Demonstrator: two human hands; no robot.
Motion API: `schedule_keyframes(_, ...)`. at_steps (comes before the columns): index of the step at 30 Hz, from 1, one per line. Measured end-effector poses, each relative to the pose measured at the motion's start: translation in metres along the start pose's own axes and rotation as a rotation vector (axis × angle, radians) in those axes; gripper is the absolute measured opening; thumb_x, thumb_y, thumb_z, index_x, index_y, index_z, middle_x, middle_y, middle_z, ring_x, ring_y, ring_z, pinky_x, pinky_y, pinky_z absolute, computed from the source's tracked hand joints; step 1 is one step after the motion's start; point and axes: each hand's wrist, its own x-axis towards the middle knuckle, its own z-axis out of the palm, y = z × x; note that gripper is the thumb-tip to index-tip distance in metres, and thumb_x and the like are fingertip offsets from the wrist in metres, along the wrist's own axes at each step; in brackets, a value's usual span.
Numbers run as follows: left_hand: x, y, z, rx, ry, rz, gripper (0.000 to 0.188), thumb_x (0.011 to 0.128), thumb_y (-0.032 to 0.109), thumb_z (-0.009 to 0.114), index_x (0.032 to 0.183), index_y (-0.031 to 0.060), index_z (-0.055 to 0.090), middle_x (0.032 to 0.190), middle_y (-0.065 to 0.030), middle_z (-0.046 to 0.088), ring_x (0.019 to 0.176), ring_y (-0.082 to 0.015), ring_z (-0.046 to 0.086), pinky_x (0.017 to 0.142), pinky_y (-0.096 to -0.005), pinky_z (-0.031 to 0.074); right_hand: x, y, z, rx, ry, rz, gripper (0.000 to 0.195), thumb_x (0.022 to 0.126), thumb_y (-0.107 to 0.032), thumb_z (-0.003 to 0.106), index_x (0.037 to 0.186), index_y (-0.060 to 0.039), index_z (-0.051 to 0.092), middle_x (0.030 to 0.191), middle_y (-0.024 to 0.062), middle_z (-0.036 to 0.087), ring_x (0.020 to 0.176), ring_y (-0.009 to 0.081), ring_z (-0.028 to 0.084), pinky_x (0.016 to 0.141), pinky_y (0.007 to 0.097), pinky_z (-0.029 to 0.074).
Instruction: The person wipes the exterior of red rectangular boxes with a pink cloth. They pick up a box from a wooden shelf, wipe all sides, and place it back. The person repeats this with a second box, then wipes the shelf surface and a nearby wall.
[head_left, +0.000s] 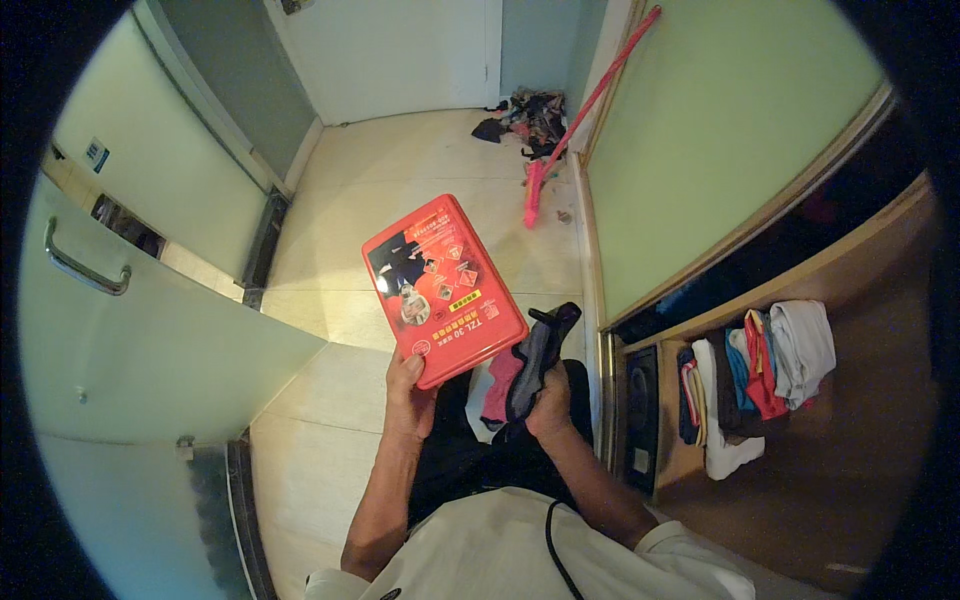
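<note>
My left hand (411, 397) grips the near-left corner of a flat red case (457, 300), its thumb on top. The case is held up in front of me, tilted, with its printed face towards me. My right hand (551, 405) is closed around a grey-and-black cloth article (534, 367) with a black strap-like end. Beside that article, a pink piece of cloth (501, 386) with a wavy edge shows partly beneath the case. Whether the pink and grey pieces are joined I cannot tell. The fingers of my right hand are largely hidden.
A pink broom (581, 112) leans on the pale green panel (720, 135), near a heap of mixed scraps (534, 124). Folded clothes (765, 367) and a black safe (641, 420) occupy the wooden cabinet at right. At left stands a frosted glass door (150, 352) with a metal handle.
</note>
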Motion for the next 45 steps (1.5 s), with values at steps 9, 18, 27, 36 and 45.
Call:
schedule_keyframes(9,-0.005,0.016,-0.025,0.128,-0.004,-0.094,0.088,0.075,0.039,0.073,0.142,-0.0031,0.036,0.132,-0.0144,0.054,0.119,-0.0242,0.056,0.102,-0.0385,0.044,0.017,-0.028,0.002,-0.179,0.088,0.030,0.040,0.090,-0.023,0.053,0.125,-0.0047,0.056,0.110,0.0079,0.065,0.097,0.0191,0.064,0.083,0.0329,0.053)
schedule_keyframes(18,-0.024,0.010,-0.025,0.226,-0.054,-0.262,0.084,0.074,0.034,0.073,0.141,-0.0041,0.040,0.127,-0.0146,0.058,0.113,-0.0203,0.059,0.097,-0.0334,0.047,0.051,-0.080,0.041,-0.471,0.103,-0.100,0.048,0.086,-0.016,0.053,0.133,-0.0058,0.053,0.120,0.0083,0.062,0.107,0.0205,0.060,0.096,0.0339,0.046)
schedule_keyframes(27,-0.017,0.000,-0.028,0.202,0.028,-0.158,0.081,0.077,0.028,0.070,0.144,-0.0033,0.038,0.127,-0.0140,0.058,0.112,-0.0214,0.059,0.098,-0.0345,0.046,0.008,-0.046,0.022,-1.125,0.005,-0.508,0.027,0.086,-0.017,0.067,0.107,-0.0022,0.060,0.102,0.0073,0.063,0.096,0.0175,0.059,0.086,0.0331,0.046)
schedule_keyframes(36,-0.025,0.033,-0.028,0.364,-0.122,-0.237,0.093,0.066,0.029,0.076,0.146,-0.0010,0.038,0.132,-0.0147,0.055,0.121,-0.0227,0.054,0.104,-0.0345,0.040,0.043,-0.064,0.027,-1.113,0.132,-0.271,0.035,0.088,-0.024,0.066,0.114,0.0000,0.061,0.109,0.0083,0.066,0.104,0.0209,0.060,0.089,0.0347,0.047)
schedule_keyframes(45,-0.027,0.051,-0.037,0.307,-0.285,-0.325,0.097,0.062,0.033,0.076,0.144,-0.0041,0.039,0.135,-0.0159,0.054,0.122,-0.0243,0.053,0.105,-0.0338,0.039,0.077,-0.098,0.012,-0.502,0.014,0.174,0.039,0.085,-0.031,0.062,0.115,-0.0052,0.064,0.103,0.0086,0.068,0.081,0.0210,0.066,0.075,0.0351,0.053)
